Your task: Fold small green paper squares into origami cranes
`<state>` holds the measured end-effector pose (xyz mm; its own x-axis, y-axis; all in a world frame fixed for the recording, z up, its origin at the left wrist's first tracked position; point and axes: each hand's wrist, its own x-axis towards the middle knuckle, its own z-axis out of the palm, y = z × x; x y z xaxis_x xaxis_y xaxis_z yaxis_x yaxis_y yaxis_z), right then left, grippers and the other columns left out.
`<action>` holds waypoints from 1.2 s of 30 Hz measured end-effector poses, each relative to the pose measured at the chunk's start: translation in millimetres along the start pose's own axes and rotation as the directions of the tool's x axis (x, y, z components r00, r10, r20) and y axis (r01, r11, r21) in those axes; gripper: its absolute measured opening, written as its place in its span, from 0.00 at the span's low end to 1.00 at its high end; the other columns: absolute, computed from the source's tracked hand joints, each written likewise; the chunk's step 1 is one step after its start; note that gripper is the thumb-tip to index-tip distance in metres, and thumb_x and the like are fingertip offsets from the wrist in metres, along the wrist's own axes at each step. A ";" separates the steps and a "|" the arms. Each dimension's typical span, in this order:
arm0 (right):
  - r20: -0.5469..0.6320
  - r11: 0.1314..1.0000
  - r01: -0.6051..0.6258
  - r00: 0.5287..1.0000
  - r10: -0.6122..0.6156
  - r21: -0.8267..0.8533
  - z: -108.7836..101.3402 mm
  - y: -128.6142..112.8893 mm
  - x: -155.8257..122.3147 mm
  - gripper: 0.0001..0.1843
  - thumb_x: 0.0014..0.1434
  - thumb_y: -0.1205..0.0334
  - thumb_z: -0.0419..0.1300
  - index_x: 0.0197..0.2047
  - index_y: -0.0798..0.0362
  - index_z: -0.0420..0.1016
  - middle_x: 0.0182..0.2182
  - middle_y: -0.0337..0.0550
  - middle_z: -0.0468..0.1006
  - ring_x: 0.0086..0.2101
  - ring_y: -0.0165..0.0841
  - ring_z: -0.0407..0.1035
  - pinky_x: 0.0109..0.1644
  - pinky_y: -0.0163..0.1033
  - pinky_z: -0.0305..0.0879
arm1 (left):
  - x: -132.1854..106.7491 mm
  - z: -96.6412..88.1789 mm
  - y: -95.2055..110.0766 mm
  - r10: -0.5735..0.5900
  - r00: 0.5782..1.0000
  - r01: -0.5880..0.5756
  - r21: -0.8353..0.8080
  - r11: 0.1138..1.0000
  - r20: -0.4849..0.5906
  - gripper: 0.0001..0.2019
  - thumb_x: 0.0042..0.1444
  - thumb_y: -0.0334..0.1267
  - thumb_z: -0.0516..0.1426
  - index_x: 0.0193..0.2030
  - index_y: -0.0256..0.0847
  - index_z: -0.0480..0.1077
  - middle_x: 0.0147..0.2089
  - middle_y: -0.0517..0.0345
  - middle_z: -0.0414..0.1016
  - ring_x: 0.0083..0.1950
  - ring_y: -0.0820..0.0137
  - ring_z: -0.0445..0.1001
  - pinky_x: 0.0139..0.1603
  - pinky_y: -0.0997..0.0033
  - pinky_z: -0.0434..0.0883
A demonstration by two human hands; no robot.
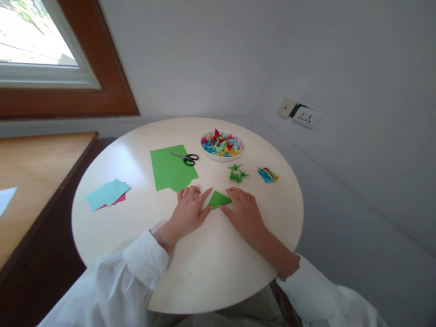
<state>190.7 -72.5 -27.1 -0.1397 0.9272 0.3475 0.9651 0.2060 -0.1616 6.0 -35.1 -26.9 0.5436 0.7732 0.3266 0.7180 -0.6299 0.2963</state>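
Between the far and near edges of the round desk (pixel 204 272), a little towards the right edge, lies a folded green paper (pixel 218 198), with the left hand (pixel 188 209) and right hand (pixel 245 213) at its two ends — each grip spread, thumb apart from forefinger, both thumbs touching it. Near the far edge stands a white bowl (pixel 223 158) of paper cranes (pixel 220 146)

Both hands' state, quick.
Left hand: open, touching the green triangle at its left end.
Right hand: open, touching the triangle toward its right end.
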 end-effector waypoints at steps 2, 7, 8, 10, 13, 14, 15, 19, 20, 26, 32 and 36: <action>0.007 0.999 -0.004 1.000 0.004 0.042 4.4 0.9 3.2 0.20 0.60 0.55 0.52 0.52 0.55 0.67 0.50 0.54 0.72 0.51 0.42 0.64 0.52 0.49 0.57 | 0.0 1.0 -0.8 -0.025 1.000 0.025 -0.002 1.000 -0.013 0.25 0.55 0.46 0.54 0.59 0.41 0.61 0.45 0.46 0.64 0.49 0.56 0.61 0.49 0.52 0.60; 0.011 0.989 -0.010 1.000 0.008 0.150 8.4 2.9 2.9 0.16 0.58 0.57 0.55 0.48 0.54 0.70 0.48 0.50 0.73 0.50 0.40 0.65 0.53 0.49 0.55 | 1.5 2.2 -0.9 -0.014 1.000 0.013 -0.043 0.999 -0.015 0.22 0.53 0.44 0.57 0.54 0.40 0.64 0.46 0.47 0.64 0.49 0.58 0.61 0.50 0.54 0.60; 0.002 0.987 -0.003 1.000 0.003 0.160 8.4 3.0 2.5 0.15 0.58 0.57 0.56 0.47 0.54 0.70 0.48 0.50 0.73 0.50 0.39 0.65 0.53 0.49 0.55 | 1.9 2.2 -0.7 -0.002 1.000 0.002 -0.050 0.999 -0.015 0.20 0.53 0.43 0.57 0.52 0.40 0.65 0.46 0.48 0.65 0.49 0.58 0.62 0.50 0.54 0.60; -0.021 0.984 0.011 1.000 -0.008 0.180 8.4 3.3 1.9 0.13 0.58 0.59 0.56 0.46 0.54 0.71 0.46 0.50 0.74 0.50 0.39 0.65 0.53 0.48 0.55 | 2.5 2.3 -0.2 0.022 1.000 -0.022 -0.056 0.998 -0.015 0.14 0.54 0.40 0.56 0.48 0.41 0.67 0.45 0.49 0.65 0.48 0.59 0.62 0.49 0.55 0.60; -0.057 0.976 0.029 0.998 -0.017 0.215 9.5 4.0 1.5 0.11 0.57 0.60 0.57 0.43 0.54 0.71 0.45 0.50 0.74 0.49 0.39 0.66 0.52 0.48 0.56 | 2.6 2.4 0.6 0.051 0.999 -0.051 -0.056 0.997 -0.010 0.10 0.55 0.36 0.55 0.45 0.41 0.68 0.45 0.49 0.66 0.47 0.60 0.62 0.48 0.56 0.61; -0.069 0.973 0.035 0.997 -0.020 0.228 10.1 4.3 1.4 0.10 0.57 0.61 0.57 0.43 0.54 0.70 0.45 0.50 0.75 0.49 0.39 0.66 0.52 0.48 0.56 | 2.6 2.6 0.8 0.054 0.998 -0.055 -0.055 0.997 -0.011 0.11 0.55 0.36 0.54 0.45 0.40 0.68 0.45 0.49 0.66 0.47 0.60 0.62 0.48 0.57 0.61; -0.080 0.969 0.044 0.996 -0.025 0.241 10.6 4.5 1.3 0.10 0.57 0.62 0.57 0.42 0.54 0.70 0.44 0.50 0.75 0.48 0.39 0.66 0.52 0.47 0.56 | 2.5 2.9 0.8 0.053 0.999 -0.054 -0.054 0.997 -0.012 0.11 0.55 0.35 0.55 0.46 0.40 0.67 0.45 0.50 0.65 0.47 0.60 0.62 0.48 0.57 0.60; -0.119 0.953 0.095 0.991 -0.062 0.289 10.9 4.5 0.6 0.08 0.56 0.66 0.56 0.41 0.54 0.69 0.43 0.49 0.75 0.47 0.38 0.67 0.50 0.46 0.58 | 2.4 4.6 0.0 0.050 0.998 -0.051 -0.045 0.998 -0.029 0.11 0.55 0.33 0.54 0.46 0.40 0.67 0.44 0.51 0.66 0.47 0.61 0.62 0.49 0.58 0.60; -0.130 0.947 0.109 0.989 -0.073 0.301 10.5 4.2 0.6 0.07 0.56 0.67 0.56 0.40 0.54 0.69 0.42 0.48 0.75 0.47 0.37 0.67 0.50 0.46 0.58 | 2.5 5.1 -0.2 0.051 0.998 -0.052 -0.045 0.998 -0.039 0.11 0.55 0.32 0.54 0.46 0.40 0.67 0.44 0.51 0.66 0.47 0.61 0.62 0.49 0.58 0.60; -0.147 0.934 0.131 0.985 -0.086 0.332 9.7 2.7 2.7 0.06 0.56 0.69 0.55 0.38 0.54 0.70 0.39 0.46 0.76 0.44 0.36 0.68 0.48 0.43 0.61 | 4.9 4.1 1.2 0.014 0.997 -0.019 -0.067 0.998 -0.079 0.18 0.52 0.30 0.55 0.52 0.40 0.64 0.46 0.51 0.66 0.49 0.61 0.63 0.51 0.58 0.60; -0.091 0.944 0.156 0.987 -0.135 0.292 11.4 1.6 3.9 0.06 0.56 0.67 0.57 0.39 0.54 0.71 0.41 0.47 0.76 0.44 0.35 0.68 0.49 0.42 0.61 | 6.9 2.0 8.6 0.002 0.996 -0.010 -0.087 0.996 -0.092 0.11 0.55 0.32 0.52 0.45 0.40 0.69 0.39 0.53 0.71 0.44 0.63 0.67 0.47 0.61 0.62; -0.052 0.941 0.170 0.985 -0.162 0.292 9.2 0.7 3.1 0.08 0.56 0.67 0.56 0.41 0.55 0.71 0.42 0.47 0.75 0.45 0.34 0.68 0.49 0.42 0.62 | 7.6 3.1 15.7 -0.008 0.995 -0.005 -0.130 0.991 -0.099 0.10 0.55 0.32 0.53 0.44 0.40 0.69 0.37 0.54 0.74 0.41 0.66 0.70 0.45 0.63 0.62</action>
<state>188.8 -66.6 -34.6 -0.2829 0.8639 0.4166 0.8198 0.4433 -0.3625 22.8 -38.9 -22.5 0.4922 0.7671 0.4115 0.6524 -0.6380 0.4090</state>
